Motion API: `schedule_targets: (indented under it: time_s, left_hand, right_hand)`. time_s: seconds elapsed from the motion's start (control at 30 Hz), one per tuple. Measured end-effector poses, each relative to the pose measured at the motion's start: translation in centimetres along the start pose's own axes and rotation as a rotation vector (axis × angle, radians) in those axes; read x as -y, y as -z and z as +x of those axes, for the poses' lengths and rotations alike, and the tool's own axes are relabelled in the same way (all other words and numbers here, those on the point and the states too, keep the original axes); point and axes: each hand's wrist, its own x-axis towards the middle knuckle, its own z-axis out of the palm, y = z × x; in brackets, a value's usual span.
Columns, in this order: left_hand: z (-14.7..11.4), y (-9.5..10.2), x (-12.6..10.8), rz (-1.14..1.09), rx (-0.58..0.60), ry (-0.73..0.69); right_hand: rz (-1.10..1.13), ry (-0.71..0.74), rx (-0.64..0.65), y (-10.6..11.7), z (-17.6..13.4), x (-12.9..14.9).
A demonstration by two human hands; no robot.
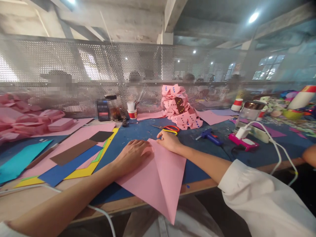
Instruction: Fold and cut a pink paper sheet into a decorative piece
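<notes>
A sheet of pink paper [148,179] lies with a fold running down it, one corner hanging past the table's front edge. My left hand [134,153] rests flat on the paper's upper left part, fingers stretched out. At the top corner, my right hand [169,141] has its fingers curled and pinches the paper's edge. Just beyond that hand are scissors [170,129] with red and yellow handles. Behind them stands a pile of folded pink paper pieces [176,108] with coloured dots, one piece brown.
Coloured paper strips [74,153] overlap at the left, beside a pink paper heap [24,115]. On the right lie a blue glue gun [211,136], a pink power strip [244,143] with white cables and a clear jar [249,113]. A perforated metal screen [145,62] closes the back.
</notes>
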Motion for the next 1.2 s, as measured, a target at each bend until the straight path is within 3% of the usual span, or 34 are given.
schedule_targets:
  time_s: [1.2]
  left_hand:
    - [0.1, 0.21, -0.43, 0.013, 0.004, -0.013]
  right_hand:
    - [0.059, -0.032, 0.061, 0.4, 0.17, 0.44]
